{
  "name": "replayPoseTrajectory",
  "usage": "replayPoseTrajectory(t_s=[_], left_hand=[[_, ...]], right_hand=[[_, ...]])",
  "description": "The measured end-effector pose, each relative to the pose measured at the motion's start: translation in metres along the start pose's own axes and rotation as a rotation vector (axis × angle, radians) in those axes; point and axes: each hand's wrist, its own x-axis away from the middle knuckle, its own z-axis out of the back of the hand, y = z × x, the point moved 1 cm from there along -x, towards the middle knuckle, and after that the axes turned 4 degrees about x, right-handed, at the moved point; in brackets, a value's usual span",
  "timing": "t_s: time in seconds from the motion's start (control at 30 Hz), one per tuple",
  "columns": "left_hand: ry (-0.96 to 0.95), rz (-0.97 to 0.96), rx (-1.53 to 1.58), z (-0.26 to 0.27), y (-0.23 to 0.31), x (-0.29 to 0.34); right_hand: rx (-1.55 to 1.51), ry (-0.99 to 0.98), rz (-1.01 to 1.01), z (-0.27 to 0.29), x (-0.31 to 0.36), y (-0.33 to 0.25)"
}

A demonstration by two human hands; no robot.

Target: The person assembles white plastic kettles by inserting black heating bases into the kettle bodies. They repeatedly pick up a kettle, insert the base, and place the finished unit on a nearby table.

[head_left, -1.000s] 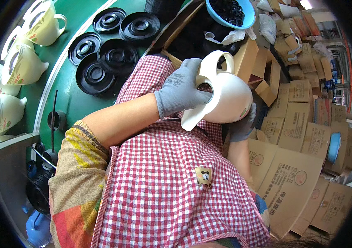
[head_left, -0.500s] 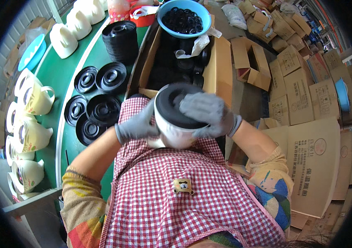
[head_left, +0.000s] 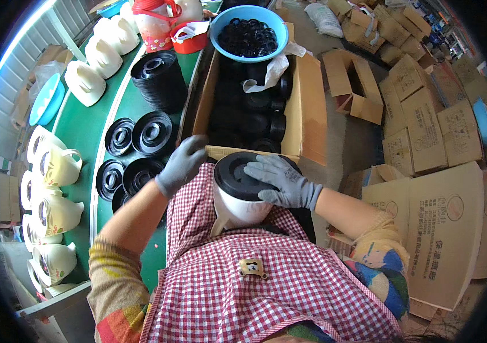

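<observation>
A white jug (head_left: 242, 212) with a handle rests on my lap against the checked apron. A round black disc (head_left: 236, 178) with raised rings covers its upward-facing end. My right hand (head_left: 283, 182), in a grey glove, lies on the disc with its fingers stretched flat. Off the jug, my left hand (head_left: 183, 167), gloved alike, hangs between the loose discs and the carton's near corner. Its fingers are slightly bent and apart, with nothing visible in them. Several similar black discs (head_left: 153, 133) lie on the green table (head_left: 83, 137) beside that hand.
Beyond the jug stands an open carton (head_left: 310, 108) of black parts, with a blue basin (head_left: 278, 41) of black rings on it. A stack of black discs (head_left: 166, 86) and several cream jugs (head_left: 55, 214) occupy the table. Cardboard boxes (head_left: 426, 128) are piled at right.
My left hand has let go of the jug's side and moved up and left toward the discs. My right hand has come to rest flat on the black disc.
</observation>
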Motion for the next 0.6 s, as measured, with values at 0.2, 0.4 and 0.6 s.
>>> replayPoseTrajectory(t_s=[0.2, 0.4, 0.6], left_hand=[[-0.589, -0.103, 0.229, -0.049, -0.004, -0.081], [-0.636, 0.250, 0.577, -0.083, -0.013, -0.106], [-0.754, -0.037, -0.204, -0.059, 0.043, -0.124]], right_hand=[[0.081, -0.096, 0.386, 0.033, -0.050, 0.030], [0.089, -0.256, 0.394, 0.003, -0.076, -0.019], [-0.105, -0.038, 0.367, 0.010, -0.084, -0.026]])
